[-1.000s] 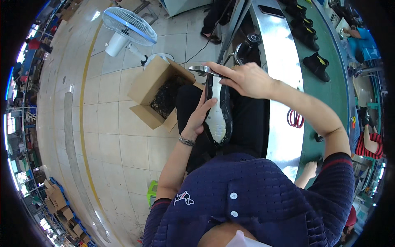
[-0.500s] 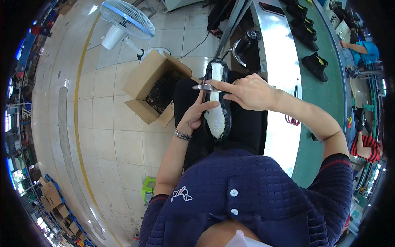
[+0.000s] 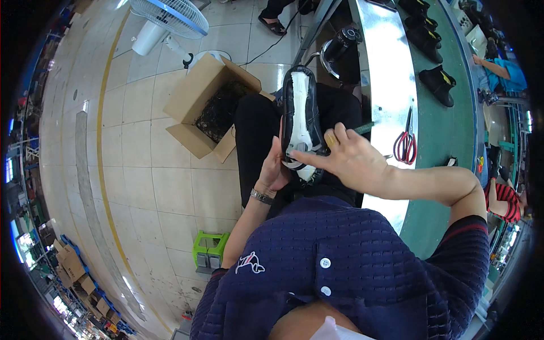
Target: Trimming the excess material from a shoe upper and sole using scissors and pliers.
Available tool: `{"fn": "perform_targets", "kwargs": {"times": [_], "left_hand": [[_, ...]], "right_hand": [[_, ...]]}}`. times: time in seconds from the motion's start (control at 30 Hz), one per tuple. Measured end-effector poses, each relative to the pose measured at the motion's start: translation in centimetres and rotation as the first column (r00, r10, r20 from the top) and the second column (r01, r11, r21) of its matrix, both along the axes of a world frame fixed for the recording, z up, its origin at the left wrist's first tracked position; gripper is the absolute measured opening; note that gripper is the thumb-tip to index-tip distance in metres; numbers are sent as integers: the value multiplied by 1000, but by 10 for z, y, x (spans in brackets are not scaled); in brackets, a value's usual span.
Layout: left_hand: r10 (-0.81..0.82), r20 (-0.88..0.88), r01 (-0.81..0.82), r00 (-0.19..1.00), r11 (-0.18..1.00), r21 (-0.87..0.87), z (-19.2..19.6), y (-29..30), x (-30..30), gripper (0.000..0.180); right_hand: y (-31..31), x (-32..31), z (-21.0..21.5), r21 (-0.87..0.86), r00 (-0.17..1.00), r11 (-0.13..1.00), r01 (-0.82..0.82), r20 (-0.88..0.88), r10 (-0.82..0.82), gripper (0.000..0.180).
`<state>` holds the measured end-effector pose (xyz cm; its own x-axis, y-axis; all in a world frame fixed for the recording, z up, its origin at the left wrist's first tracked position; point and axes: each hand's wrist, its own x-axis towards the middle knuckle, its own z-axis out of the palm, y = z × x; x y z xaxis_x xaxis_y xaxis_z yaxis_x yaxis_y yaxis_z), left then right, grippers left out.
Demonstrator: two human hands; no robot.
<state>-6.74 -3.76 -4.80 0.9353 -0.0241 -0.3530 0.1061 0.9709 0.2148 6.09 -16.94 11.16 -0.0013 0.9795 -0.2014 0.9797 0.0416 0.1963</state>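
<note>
A black shoe with a white insole side up (image 3: 300, 113) rests lengthwise on my dark-trousered lap. My left hand (image 3: 275, 173) grips its near end from the left; a watch is on that wrist. My right hand (image 3: 351, 161) lies across the same near end, index finger stretched out over the shoe. A slim dark tool (image 3: 364, 127) sticks out from between its fingers toward the right.
An open cardboard box (image 3: 198, 107) of dark scraps stands on the tiled floor at left, with a fan (image 3: 164, 17) behind it. At right are a metal bench edge (image 3: 385, 79), red scissors (image 3: 405, 141) and a green belt (image 3: 447, 124) carrying black shoes (image 3: 439, 85). A green stool (image 3: 208, 252) stands nearby. Another person's arm (image 3: 498, 68) is far right.
My right hand has moved from the far end of the shoe down to its near end. The shoe now lies flatter along my lap, and my left hand grips lower.
</note>
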Motion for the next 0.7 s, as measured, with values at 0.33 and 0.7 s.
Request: {"fn": "perform_targets", "kwargs": {"times": [0.33,0.7], "left_hand": [[79,-3,-69,997,894,443,35,-8,7,70],[-99,-99,131,990,905,404,17,22,9,91]], "right_hand": [[-2,36,1,-222,892,969,106,-409,-191,61],[45,47,6,-161,936,980,115,-312,-161,65]]}}
